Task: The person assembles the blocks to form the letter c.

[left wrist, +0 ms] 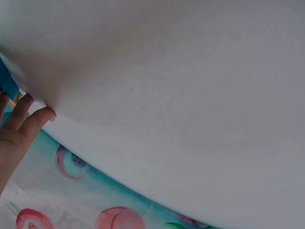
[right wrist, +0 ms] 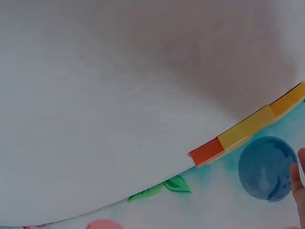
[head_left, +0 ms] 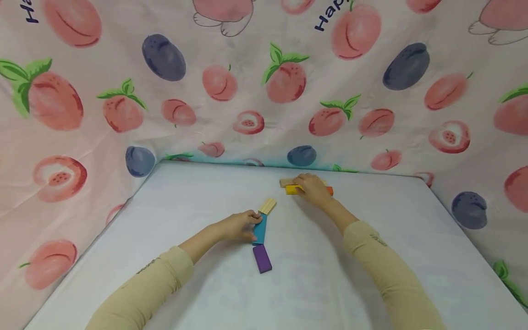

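In the head view my left hand [head_left: 240, 226] holds a blue block [head_left: 260, 229] near the middle of the table, fingers at its far end and thumb near its close end. The blue block [left wrist: 6, 83] barely shows at the left wrist view's edge. A plain wooden block [head_left: 268, 206] adjoins its far end, and a purple block [head_left: 262, 259] lies at its near end. Farther back, my right hand [head_left: 312, 189] pinches a yellow-orange block [head_left: 292, 189], the left end of a row with a yellow block [right wrist: 248, 127] and an orange-red block [right wrist: 207, 152]. The hand partly covers the row.
Plain wooden pieces [head_left: 285, 183] lie just behind the coloured row, close to the table's back edge. A fruit-printed cloth [head_left: 247, 91] rises behind and beside the white table [head_left: 198, 188].
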### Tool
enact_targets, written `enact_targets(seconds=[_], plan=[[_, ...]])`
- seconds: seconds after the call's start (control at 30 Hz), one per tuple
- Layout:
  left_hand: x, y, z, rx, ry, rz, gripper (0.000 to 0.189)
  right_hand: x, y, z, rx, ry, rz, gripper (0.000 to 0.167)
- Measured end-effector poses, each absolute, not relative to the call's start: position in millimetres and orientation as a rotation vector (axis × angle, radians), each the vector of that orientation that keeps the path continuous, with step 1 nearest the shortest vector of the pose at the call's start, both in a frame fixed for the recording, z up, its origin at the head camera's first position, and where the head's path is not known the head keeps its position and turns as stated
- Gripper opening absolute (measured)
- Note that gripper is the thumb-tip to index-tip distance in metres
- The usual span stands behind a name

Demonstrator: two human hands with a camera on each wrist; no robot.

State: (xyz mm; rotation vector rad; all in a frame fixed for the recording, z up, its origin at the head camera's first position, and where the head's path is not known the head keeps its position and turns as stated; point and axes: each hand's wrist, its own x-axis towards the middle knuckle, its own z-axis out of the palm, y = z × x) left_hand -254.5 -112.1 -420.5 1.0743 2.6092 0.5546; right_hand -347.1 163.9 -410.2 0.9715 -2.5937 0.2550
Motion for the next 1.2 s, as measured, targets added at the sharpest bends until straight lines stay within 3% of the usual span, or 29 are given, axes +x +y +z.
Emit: enact_targets(seconds=[0.7,1.2], plan=[[-252.8,-113.1,-420.8,1.071,2.601,0.584,0.061,-366.2,194.6,-417.2,0.399,-2.767,0.816,0.033],[-252.5,-113.1,-418.3,1.064,2.612,0.568,0.061,-381.0,198.9,-424.9,0.214,-2.915,0.628,0.042]])
